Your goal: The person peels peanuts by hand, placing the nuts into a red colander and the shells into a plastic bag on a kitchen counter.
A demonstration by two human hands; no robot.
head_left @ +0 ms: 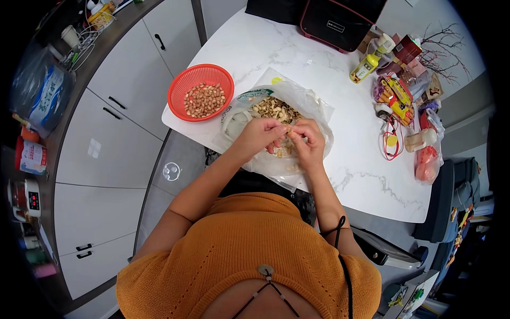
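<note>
Mustard-orange knitted top [244, 228] fills the foreground, its wearer's arms reaching to a crumpled, translucent white plastic bag [320, 114]. Over the bag's open mouth, the left hand [260, 137] and right hand [309, 142] meet, thumbs and fingertips closed in a pinch on a small tan piece [288, 131], mostly hidden by the fingers. Pale-brown, broken shells [277, 109] lie inside the bag, whose far left edge carries dark green print.

Left of the bag stands a round red plastic basket [175, 105] holding pinkish-brown kernels [204, 101]. Beyond the bag, a black, red-edged appliance [340, 24] bears a small pale label. To its right and farther off stand a yellow bottle [366, 68] with a pale printed label and a yellow-and-red printed packet [398, 98]; a looped red cord [392, 143] lies nearer.

Beneath the bag spreads a white, grey-veined marble-look table [366, 154] with rounded corners. Well left of it, white cabinets [106, 149] with black handles support a dark counter, where a large clear plastic jug [48, 95] wears a blue-and-white label. Grey tiled floor [171, 159] shows between.
</note>
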